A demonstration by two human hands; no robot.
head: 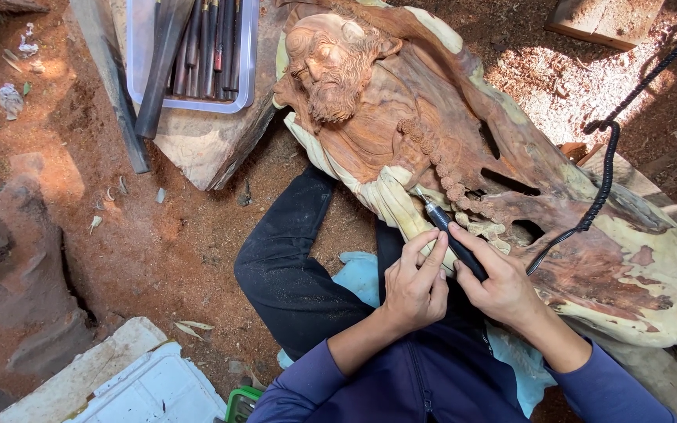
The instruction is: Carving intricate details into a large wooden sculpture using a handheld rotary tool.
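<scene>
the large wood carving [448, 133] of a bearded figure lies tilted across red dirt, over the person's dark-trousered knee. a clear tray of chisels [197, 55] sits on a slab to its upper left. the right hand [499, 286] grips a black rotary tool [452, 239], tip on the carving's pale edge, its coiled cord [601, 184] trailing away. the left hand [415, 286], fingers curled, steadies the tool's shaft.

The tray [247, 70] of chisels [197, 47] is cut off at top.
</scene>
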